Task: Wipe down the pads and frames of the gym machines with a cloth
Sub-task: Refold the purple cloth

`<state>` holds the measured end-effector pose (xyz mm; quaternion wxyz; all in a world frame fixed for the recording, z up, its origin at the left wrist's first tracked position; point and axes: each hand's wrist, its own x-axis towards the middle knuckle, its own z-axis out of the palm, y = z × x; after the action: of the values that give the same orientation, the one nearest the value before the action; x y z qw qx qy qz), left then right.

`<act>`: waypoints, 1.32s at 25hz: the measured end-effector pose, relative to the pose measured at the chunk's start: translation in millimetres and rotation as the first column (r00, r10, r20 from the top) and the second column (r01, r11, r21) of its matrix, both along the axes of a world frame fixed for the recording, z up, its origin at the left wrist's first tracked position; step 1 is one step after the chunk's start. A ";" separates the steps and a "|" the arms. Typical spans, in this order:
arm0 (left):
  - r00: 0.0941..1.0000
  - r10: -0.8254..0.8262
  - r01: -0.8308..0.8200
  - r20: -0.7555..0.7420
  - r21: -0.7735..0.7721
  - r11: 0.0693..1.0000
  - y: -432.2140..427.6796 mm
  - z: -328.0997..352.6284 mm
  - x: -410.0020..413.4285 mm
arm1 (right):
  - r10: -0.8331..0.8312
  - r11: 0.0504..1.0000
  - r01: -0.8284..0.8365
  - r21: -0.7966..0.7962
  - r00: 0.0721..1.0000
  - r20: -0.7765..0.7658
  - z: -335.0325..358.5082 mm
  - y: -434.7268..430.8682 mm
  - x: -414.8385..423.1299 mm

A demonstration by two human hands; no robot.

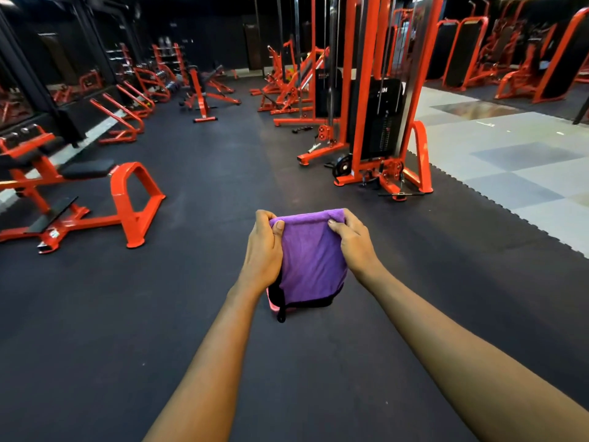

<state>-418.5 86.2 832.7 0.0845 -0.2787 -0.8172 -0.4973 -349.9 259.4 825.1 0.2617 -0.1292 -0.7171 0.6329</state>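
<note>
- The left hand (pixel 263 247) and right hand (pixel 355 244) are held out in front of the person, above the black rubber floor (pixel 127 314).
- Between them hangs a purple cloth (pixel 312 266), folded over at its top edge and falling flat towards the camera.
- The left hand grips the cloth's top left corner. Its thumb lies on the near face and its fingers curl round behind.
- The right hand pinches the top right corner the same way, thumb in front and fingers curled over the fold.
- The cloth has dark edging along its bottom. Below the left wrist a pink and black piece (pixel 275 306) shows under it; I cannot tell whether this is part of the cloth or something separate.
- The cloth touches no machine and is well apart from all of them.
- To the left stands an orange bench machine (pixel 135 199) with a black pad (pixel 87 169) on top.
- Ahead and to the right stands an orange cable machine (pixel 366 90) with a black weight stack (pixel 384 132). A weight plate (pixel 343 166) is at its base, and a short bar handle (pixel 400 195) lies on the floor in front of it.
- Grey floor tiles (pixel 510 161) begin just right of the cable machine.
- More orange machines stand further back, including an adjustable bench (pixel 200 97), and mirrors (pixel 19 90) line the left wall.
</note>
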 end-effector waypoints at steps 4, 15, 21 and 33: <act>1.000 -0.017 0.017 0.023 -0.005 1.000 49.4 1.0 -127.4 | -0.035 0.999 0.035 -0.017 0.999 0.014 1.4 43.3 -118.1; 0.984 0.058 -0.043 0.170 -0.092 0.995 193.0 -107.8 -414.6 | 0.028 0.994 -0.011 -0.105 0.987 0.161 -115.0 195.3 -420.6; 0.921 0.165 -0.097 0.352 -0.201 0.975 245.6 -196.8 -518.7 | 0.140 0.981 -0.083 -0.173 0.926 0.350 -207.5 254.5 -545.2; 0.751 0.288 -0.035 0.594 -0.400 0.916 285.6 -645.1 -603.5 | 0.165 0.963 0.005 -0.270 0.782 0.601 -658.0 279.8 -618.7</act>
<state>-1022.1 371.7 187.6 -0.2094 -0.0296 -0.8951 -0.3925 -968.6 539.3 167.1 -0.0337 -0.3311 -0.6798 0.6536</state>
